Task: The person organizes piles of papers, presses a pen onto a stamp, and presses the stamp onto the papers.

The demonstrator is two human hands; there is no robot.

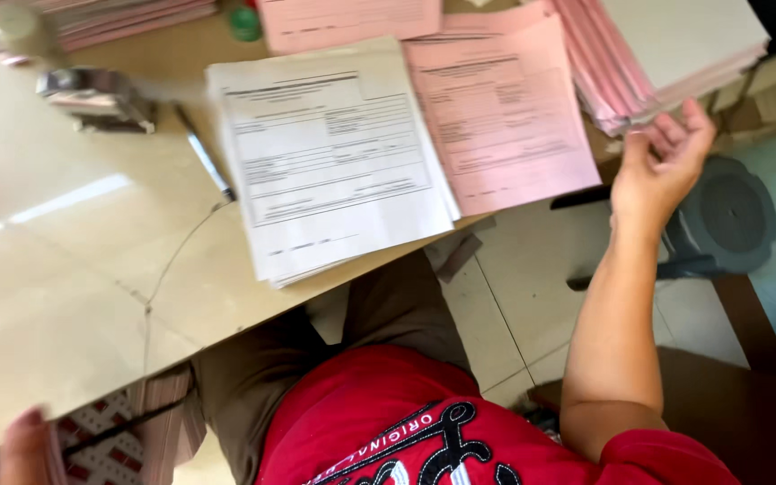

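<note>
My right hand (662, 162) is raised at the desk's right edge, fingers apart, its fingertips touching the corner of a thick stack of pink and white papers (666, 54). Nothing is gripped in it. A stack of white printed forms (330, 157) lies in the middle of the desk (56, 269), with pink forms (505, 112) beside it on the right. Only the tips of my left hand (24, 445) show at the bottom left, below the desk's near edge; what it holds, if anything, is hidden.
A pen (206, 157) lies left of the white forms. A metal stapler-like tool (96, 97) sits at the far left. More pink sheets (348, 20) lie at the back. A grey stool (725, 216) stands on the tiled floor to the right.
</note>
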